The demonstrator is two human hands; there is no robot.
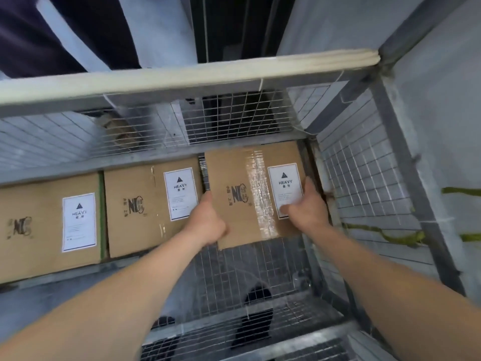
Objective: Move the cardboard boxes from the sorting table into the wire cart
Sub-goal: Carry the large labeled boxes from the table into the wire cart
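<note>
Three boxes are in the wire cart (pixel 364 183), all with HEAVY stickers. The left box (pixel 49 225) and middle box (pixel 145 207) sit flat against the far side. The third box (pixel 242 204) is in the far right corner with both hands on it, and it looks like it's not fully set down.

The left hand (pixel 207 222) grips its near left corner, fingers curled under and out of sight. There's only a thin gap to the middle box, so a sideways shove could trap those fingers.

The right hand (pixel 308 207) has its thumb on the label (pixel 285 191), and the fingers wrap down the right side, just beside the mesh wall. That's probably the real pinch risk: if the weight settles right, the knuckles meet wire. Letting go early could slam it onto the mesh floor.
</note>
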